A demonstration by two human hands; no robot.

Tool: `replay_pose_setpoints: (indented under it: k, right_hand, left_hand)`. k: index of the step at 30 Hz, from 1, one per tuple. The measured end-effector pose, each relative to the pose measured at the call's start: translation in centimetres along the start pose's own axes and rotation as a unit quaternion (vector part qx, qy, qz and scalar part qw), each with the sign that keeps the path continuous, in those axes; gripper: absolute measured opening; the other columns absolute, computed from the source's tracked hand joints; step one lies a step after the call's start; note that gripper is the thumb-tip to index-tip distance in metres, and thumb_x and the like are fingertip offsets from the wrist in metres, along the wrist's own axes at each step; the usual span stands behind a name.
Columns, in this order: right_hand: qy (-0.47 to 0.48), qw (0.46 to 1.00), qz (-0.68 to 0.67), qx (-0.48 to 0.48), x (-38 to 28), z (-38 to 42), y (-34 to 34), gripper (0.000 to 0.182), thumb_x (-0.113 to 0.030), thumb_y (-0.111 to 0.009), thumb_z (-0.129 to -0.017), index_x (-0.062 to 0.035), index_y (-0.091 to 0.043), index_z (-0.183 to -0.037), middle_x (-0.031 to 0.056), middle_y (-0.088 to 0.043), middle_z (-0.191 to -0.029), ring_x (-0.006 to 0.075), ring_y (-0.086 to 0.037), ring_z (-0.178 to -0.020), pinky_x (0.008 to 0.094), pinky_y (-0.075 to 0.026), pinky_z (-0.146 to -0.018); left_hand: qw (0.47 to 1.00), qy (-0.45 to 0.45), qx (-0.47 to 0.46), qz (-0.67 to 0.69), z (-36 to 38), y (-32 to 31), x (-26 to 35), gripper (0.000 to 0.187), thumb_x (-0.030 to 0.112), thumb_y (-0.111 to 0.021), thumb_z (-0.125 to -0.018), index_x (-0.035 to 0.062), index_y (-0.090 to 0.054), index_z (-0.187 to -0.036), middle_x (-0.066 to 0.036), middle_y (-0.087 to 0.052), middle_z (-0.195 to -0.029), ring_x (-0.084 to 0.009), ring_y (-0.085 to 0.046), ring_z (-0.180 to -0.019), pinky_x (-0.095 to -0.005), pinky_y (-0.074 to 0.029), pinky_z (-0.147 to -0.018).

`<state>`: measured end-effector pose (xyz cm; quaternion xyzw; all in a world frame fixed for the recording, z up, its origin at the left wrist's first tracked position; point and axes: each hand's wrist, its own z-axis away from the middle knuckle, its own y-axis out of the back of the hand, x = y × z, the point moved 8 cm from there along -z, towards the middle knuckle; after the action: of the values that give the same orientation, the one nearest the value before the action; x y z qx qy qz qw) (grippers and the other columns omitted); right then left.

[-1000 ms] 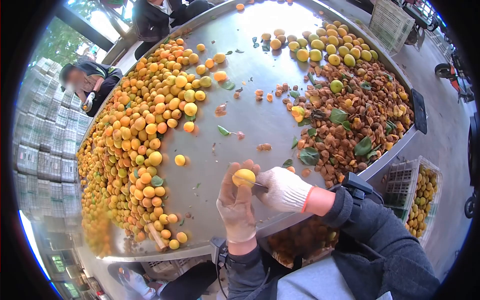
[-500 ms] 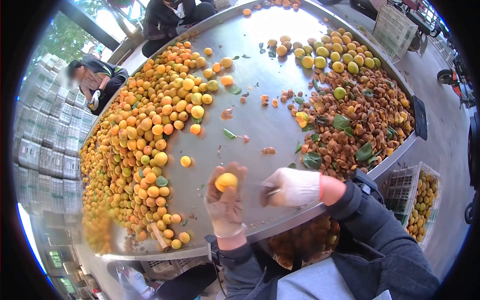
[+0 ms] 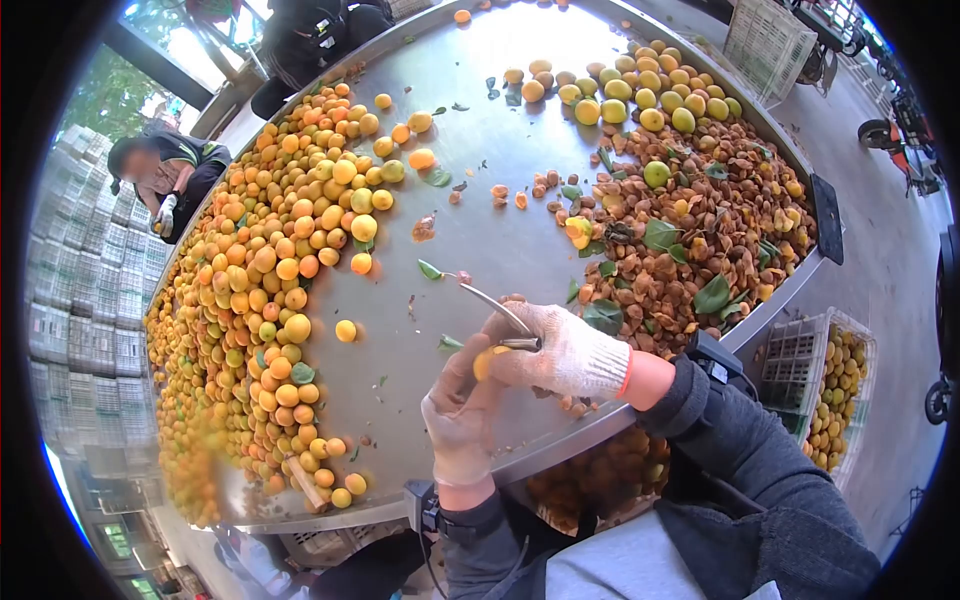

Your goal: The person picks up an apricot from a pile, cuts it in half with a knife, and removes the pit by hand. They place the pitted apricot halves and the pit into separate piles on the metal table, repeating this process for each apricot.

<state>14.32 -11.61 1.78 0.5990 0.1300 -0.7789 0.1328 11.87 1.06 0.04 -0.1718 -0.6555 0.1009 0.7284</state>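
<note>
My left hand [image 3: 460, 422], in a pale glove, is closed around a yellow-orange apricot [image 3: 487, 362]. In a white knitted glove, my right hand [image 3: 580, 352] grips a thin curved metal tool [image 3: 497, 306] whose tip points up and left. Both hands meet at the fruit, above the near part of the steel table [image 3: 385, 375]. My fingers hide much of the apricot and the tool's handle. Beyond them a green leaf [image 3: 430, 269] lies on the metal.
A large heap of apricots [image 3: 270, 290] covers the table's left side. Brown pits and scraps [image 3: 700, 230] are piled at right, with whole fruit behind. A crate [image 3: 790, 365] of fruit stands at lower right. A co-worker [image 3: 170, 170] sits at far left.
My right hand has moved left and met my left hand at the apricot. The metal tool, a blur before, now shows clearly. The whole view has shifted slightly.
</note>
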Motion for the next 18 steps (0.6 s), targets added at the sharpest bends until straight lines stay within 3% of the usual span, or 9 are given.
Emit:
replay_pose_setpoints:
  k: [1, 3, 7, 9, 10, 11, 12, 14, 18]
  right_hand:
    - [-0.034, 0.997, -0.072, -0.016, 0.7, 0.0, -0.1, 0.027, -0.025, -0.065, -0.085, -0.0062, -0.06, -0.103, 0.0009, -0.059, -0.079, 0.0065, -0.054, -0.059, 0.0232, -0.045, -0.053]
    - [-0.068, 0.987, -0.144, -0.033, 0.9, 0.2, -0.2, 0.025, -0.024, -0.063, -0.086, -0.0061, -0.061, -0.102, -0.0003, -0.059, -0.077, 0.0056, -0.053, -0.056, 0.0223, -0.045, -0.051]
    - [-0.098, 0.992, 0.008, -0.083, 2.4, -0.6, -0.7, 0.024, -0.021, -0.061, -0.087, -0.0041, -0.065, -0.103, 0.0004, -0.061, -0.076, 0.0075, -0.055, -0.057, 0.0234, -0.045, -0.051]
    - [0.134, 0.94, 0.303, 0.087, 0.5, -1.5, 1.1, 0.024, -0.022, -0.061, -0.088, -0.004, -0.066, -0.103, 0.0016, -0.063, -0.077, 0.0095, -0.057, -0.058, 0.0236, -0.046, -0.053]
    - [0.084, 0.988, 0.068, 0.109, 1.0, -1.2, 1.7, 0.019, -0.017, -0.059, -0.09, -0.0047, -0.065, -0.103, 0.0029, -0.061, -0.072, 0.0113, -0.055, -0.052, 0.024, -0.043, -0.047]
    - [0.082, 0.988, 0.07, 0.108, 0.2, -0.6, 1.8, 0.019, -0.017, -0.059, -0.09, -0.0047, -0.065, -0.103, 0.0029, -0.061, -0.072, 0.0113, -0.055, -0.052, 0.024, -0.043, -0.047]
    - [0.059, 0.984, -0.091, 0.138, -0.9, 0.0, 2.6, 0.017, -0.013, -0.057, -0.09, -0.0051, -0.064, -0.103, 0.0025, -0.057, -0.068, 0.0109, -0.051, -0.049, 0.024, -0.038, -0.043]
    - [0.08, 0.904, -0.363, 0.209, -1.1, 0.3, 3.2, 0.015, -0.006, -0.053, -0.091, -0.0056, -0.061, -0.104, 0.0002, -0.043, -0.058, 0.0088, -0.039, -0.041, 0.0237, -0.026, -0.036]
    - [0.18, 0.854, -0.417, 0.255, -2.1, 1.7, 3.5, 0.016, -0.004, -0.053, -0.092, -0.0043, -0.061, -0.106, -0.001, -0.042, -0.058, 0.0092, -0.041, -0.042, 0.0239, -0.027, -0.036]
  left_hand:
    - [1.0, 0.0, 0.0, 0.0, -0.2, 0.6, -0.2, 0.041, 0.0, -0.063, -0.087, -0.004, -0.054, -0.127, -0.016, -0.062, -0.114, -0.0213, -0.059, -0.11, -0.0374, -0.048, -0.097]
    - [0.978, 0.065, 0.038, 0.192, -0.7, 2.6, -1.6, 0.041, 0.008, -0.06, -0.091, -0.0037, -0.05, -0.129, -0.016, -0.063, -0.111, -0.0221, -0.063, -0.102, -0.0371, -0.053, -0.091]
    - [0.963, 0.024, 0.071, 0.258, -0.9, 3.8, -0.9, 0.042, 0.016, -0.059, -0.093, -0.0036, -0.05, -0.129, -0.015, -0.064, -0.106, -0.0216, -0.065, -0.09, -0.0365, -0.056, -0.081]
    - [0.943, 0.077, 0.053, 0.318, -0.8, 3.5, -1.7, 0.044, 0.023, -0.059, -0.094, -0.0036, -0.05, -0.128, -0.014, -0.063, -0.103, -0.0204, -0.064, -0.083, -0.0339, -0.056, -0.075]
    - [0.943, 0.077, 0.054, 0.32, -0.7, 3.6, -2.0, 0.044, 0.023, -0.059, -0.094, -0.0036, -0.05, -0.128, -0.014, -0.063, -0.103, -0.0204, -0.064, -0.083, -0.0339, -0.056, -0.075]
    - [0.959, 0.093, 0.064, 0.26, -0.5, 3.7, -2.5, 0.045, 0.026, -0.059, -0.094, -0.0036, -0.051, -0.128, -0.014, -0.063, -0.102, -0.0199, -0.064, -0.081, -0.0331, -0.055, -0.074]
    - [0.971, 0.108, 0.073, 0.199, -0.3, 3.7, -3.1, 0.047, 0.029, -0.059, -0.094, -0.0037, -0.051, -0.127, -0.014, -0.063, -0.102, -0.0194, -0.063, -0.08, -0.0322, -0.055, -0.072]
    - [0.973, 0.127, 0.075, 0.178, -0.1, 3.0, -3.9, 0.047, 0.03, -0.059, -0.094, -0.004, -0.051, -0.126, -0.014, -0.063, -0.102, -0.0192, -0.063, -0.08, -0.0317, -0.054, -0.072]
    - [0.971, 0.161, 0.071, 0.159, 0.4, 1.7, -5.8, 0.046, 0.029, -0.059, -0.095, -0.0049, -0.052, -0.126, -0.014, -0.062, -0.101, -0.0184, -0.062, -0.08, -0.0309, -0.053, -0.072]
